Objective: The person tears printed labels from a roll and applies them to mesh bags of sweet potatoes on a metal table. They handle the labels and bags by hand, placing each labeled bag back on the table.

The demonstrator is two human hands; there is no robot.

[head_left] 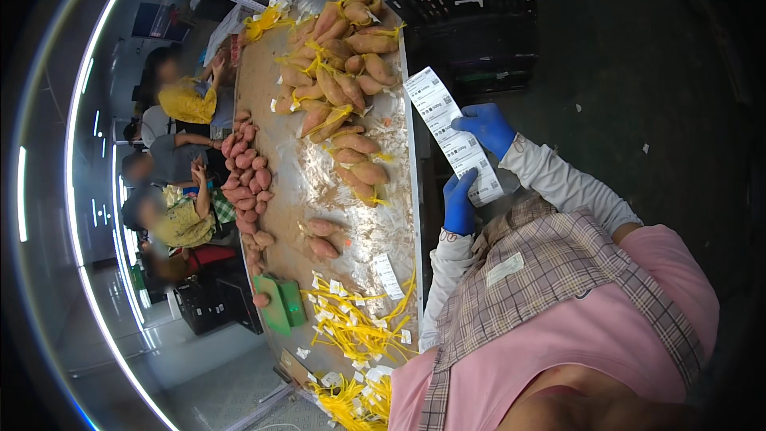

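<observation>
"What room is there?"
"Dark floor opens on the right; the table is mostly bare between bagged sweet potatoes at right and loose ones at left."
"And the label strip?"
"Just off the table's right edge (its far tip meets that edge in view), gripped by the right hand farther off, the left hand nearer."

The left hand partly hides the label strip.

White tube lights glow brightly along the left; a long metal-edged counter crosses the middle, with dark floor to its right.
</observation>
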